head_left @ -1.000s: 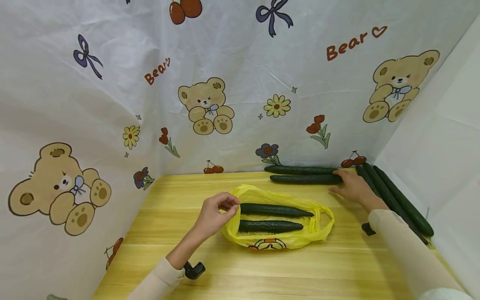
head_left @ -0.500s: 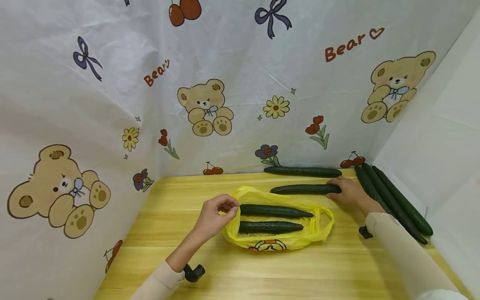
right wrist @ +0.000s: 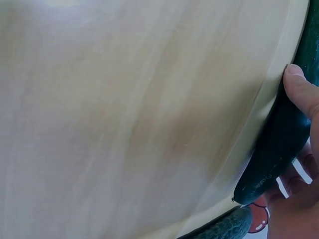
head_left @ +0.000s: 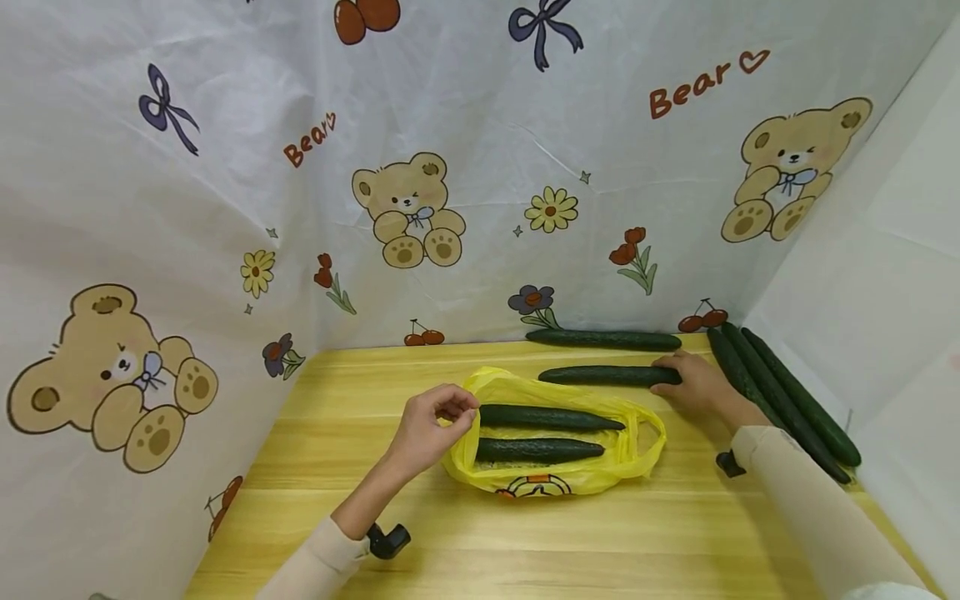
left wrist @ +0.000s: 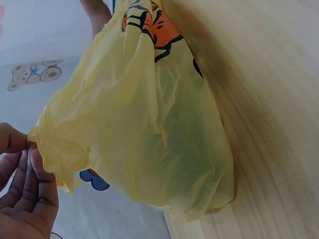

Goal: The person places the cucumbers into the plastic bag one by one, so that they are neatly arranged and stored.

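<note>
My left hand (head_left: 427, 429) pinches the left rim of a yellow plastic bag (head_left: 600, 483) lying on the table. Two dark green cucumbers (head_left: 551, 418) rest side by side inside its opening. The left wrist view shows thumb and fingertips holding the bunched edge of the bag (left wrist: 114, 124), the cucumbers only dimly visible through it. Behind the bag, my right hand (head_left: 701, 383) grips the right end of another cucumber (head_left: 600, 376). In the right wrist view the thumb lies on one side of this cucumber (right wrist: 276, 149), the fingers on the other.
One cucumber (head_left: 600, 340) lies along the back wall sheet (head_left: 480, 308). Several more cucumbers (head_left: 795, 400) lie together by the right wall, near my right forearm. Wooden tabletop (head_left: 525, 550) stretches in front of the bag.
My right hand has drawn the gripped cucumber forward, away from the one along the back wall. In the last half second it has barely moved. The left hand keeps its hold on the bag.
</note>
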Motion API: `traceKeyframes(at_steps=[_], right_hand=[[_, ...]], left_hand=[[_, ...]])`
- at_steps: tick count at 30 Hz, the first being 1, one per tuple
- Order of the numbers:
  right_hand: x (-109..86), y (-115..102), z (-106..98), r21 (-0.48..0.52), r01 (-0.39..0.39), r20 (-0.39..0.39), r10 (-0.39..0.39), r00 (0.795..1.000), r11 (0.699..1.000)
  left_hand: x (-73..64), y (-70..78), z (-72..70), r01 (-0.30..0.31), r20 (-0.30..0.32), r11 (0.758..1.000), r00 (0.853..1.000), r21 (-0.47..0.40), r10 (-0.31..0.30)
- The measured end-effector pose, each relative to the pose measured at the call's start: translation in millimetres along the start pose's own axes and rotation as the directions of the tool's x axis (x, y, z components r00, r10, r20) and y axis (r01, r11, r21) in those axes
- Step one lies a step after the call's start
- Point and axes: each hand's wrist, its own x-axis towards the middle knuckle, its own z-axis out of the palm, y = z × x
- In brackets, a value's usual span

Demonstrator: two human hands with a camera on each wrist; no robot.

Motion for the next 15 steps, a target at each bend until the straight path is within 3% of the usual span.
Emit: traceKeyframes(at_steps=[8, 15], right_hand=[[-10.6, -8, -6, -0.014, 0.042, -0.034, -0.042, 0.999, 0.999], [-22.4, -12, -17, -0.055, -0.021, -0.034, 0.019, 0.999, 0.998]], left_hand=[[-0.9, -0.9, -0.5, 0.021, -0.003, 1.0, 1.0, 0.003, -0.021], [-1.3, -1.3, 0.0, 0.011, -0.006, 1.0, 1.0, -0.003, -0.011]])
